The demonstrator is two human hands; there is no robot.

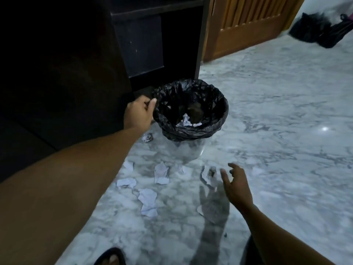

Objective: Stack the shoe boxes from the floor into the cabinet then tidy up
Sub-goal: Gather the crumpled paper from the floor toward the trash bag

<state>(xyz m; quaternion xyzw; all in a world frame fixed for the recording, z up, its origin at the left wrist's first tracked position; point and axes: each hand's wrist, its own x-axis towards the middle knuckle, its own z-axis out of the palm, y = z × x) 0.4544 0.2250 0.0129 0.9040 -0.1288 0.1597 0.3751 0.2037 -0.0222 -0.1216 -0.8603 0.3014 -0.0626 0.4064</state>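
- Paper scraps, crumpled and white, are scattered over the marble floor point(267, 115) in front of the waste bin point(191, 150): one piece point(161, 173) lies near the bin's base, another point(126, 182) lies to its left, a larger one point(148, 202) is seen nearer the camera, and a small ball point(147, 138) sits just beside the bin's left side.
- More crumpled paper point(186, 121) is seen inside the bin, resting against the black liner bag point(214, 106).
- No shoe boxes can be made out; the dark cabinet point(137, 44) behind the bin is too shadowed for its contents to be told.
- The left hand point(139, 113) is held at the bin's left rim, with its fingers point(151, 104) curled onto the edge of the liner bag, so the rim appears to be gripped.
- The right hand point(236, 185) is spread, fingers apart and nothing grasped, just beside a crumpled scrap point(209, 176) on the floor; its shadow is cast on the marble below it.
- The bin's lower wall is pale and is set on the floor close to the cabinet's front corner.
- A sandalled foot point(110, 258) is seen at the bottom edge of the view.
- A wooden door point(248, 25) stands to the right of the cabinet.
- Dark bags point(313, 29), blurred, lie on the floor at the far right corner.
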